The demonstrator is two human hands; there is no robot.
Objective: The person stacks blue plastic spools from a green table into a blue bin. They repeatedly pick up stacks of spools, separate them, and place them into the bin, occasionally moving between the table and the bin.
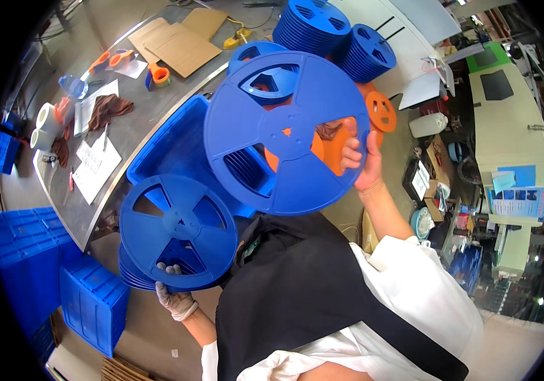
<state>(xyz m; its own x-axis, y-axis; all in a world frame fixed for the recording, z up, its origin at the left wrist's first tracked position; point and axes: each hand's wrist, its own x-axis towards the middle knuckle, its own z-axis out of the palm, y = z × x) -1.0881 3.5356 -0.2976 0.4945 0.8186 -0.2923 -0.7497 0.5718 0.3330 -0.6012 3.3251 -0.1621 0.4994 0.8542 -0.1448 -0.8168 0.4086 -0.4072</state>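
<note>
A large blue plastic reel (288, 120) with three cut-out windows is held up in front of me. My bare right hand (364, 159) grips its right rim, fingers curled through a window. Lower left, my left hand (175, 298), in a pale glove, is closed on the near rim of another blue reel (180, 221). More blue reels (137, 277) lie under that one, their edges showing below it. A blue bin (170, 136) stands behind the two raised reels, with blue reels partly visible inside. The big reel hides much of the bin.
Stacks of blue reels (313, 28) stand at the back, with orange reels (381, 112) beside them. The grey workbench (158, 82) at left holds cardboard (186, 47), tape rolls, papers and a brown cloth (110, 111). Blue crates (94, 305) are stacked at lower left.
</note>
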